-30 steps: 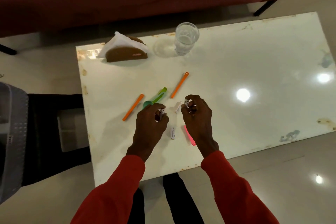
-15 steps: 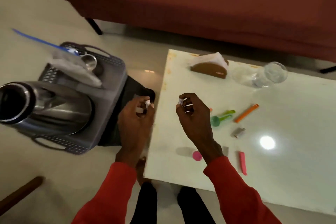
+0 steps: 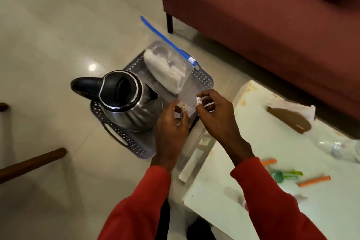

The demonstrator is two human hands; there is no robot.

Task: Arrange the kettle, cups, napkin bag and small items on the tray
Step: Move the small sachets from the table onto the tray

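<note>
A grey perforated tray (image 3: 124,138) sits on a low stand left of the white table. On it stand a steel kettle (image 3: 126,101) with a black handle and a clear zip bag of napkins (image 3: 169,72) with a blue seal; a steel cup (image 3: 159,50) shows behind the bag. My left hand (image 3: 171,122) hovers over the tray's near right corner, pinching a small yellow-tipped battery (image 3: 182,107). My right hand (image 3: 216,115) is beside it, pinching a small white item (image 3: 199,100) between thumb and fingers.
The white table (image 3: 224,185) at right carries a brown napkin holder (image 3: 288,119), two orange clips (image 3: 313,181), a green scoop (image 3: 280,175) and a blurred glass (image 3: 339,146). A maroon sofa (image 3: 253,25) stands behind. A wooden leg (image 3: 29,163) lies at left.
My view swung left from the table to the tray. Both hands carried their small items from above the table's edge to over the tray's near corner.
</note>
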